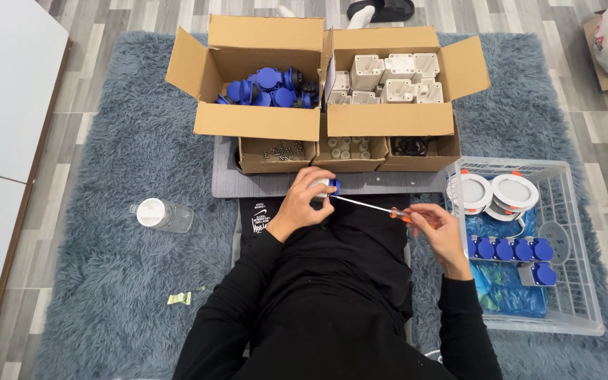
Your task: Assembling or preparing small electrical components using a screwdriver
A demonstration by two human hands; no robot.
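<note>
**Seated on a grey rug, driving a screwdriver into a small socket part**

A person in black long sleeves sits on a shaggy blue-grey rug laid over grey wood-plank flooring, seen from above. A small dark grey board lies across the lap like a low desk.

The left hand is closed around a small white and blue socket part, held just above the near edge of the board. The right hand has a closed grip on the orange handle of a screwdriver, whose thin metal shaft slants left, its tip meeting the part.

On the far side stand two open cardboard boxes: the left box holds blue caps, the right box holds white housings. Three small cardboard trays sit in a row just in front of them, with small screws and fittings inside.

To the right, a white wire basket holds round white lamps and a row of finished blue-lidded sockets. To the left on the rug lies a clear bottle with a white cap, and nearer, a small green wrapper. A white panel fills the far left edge.
</note>
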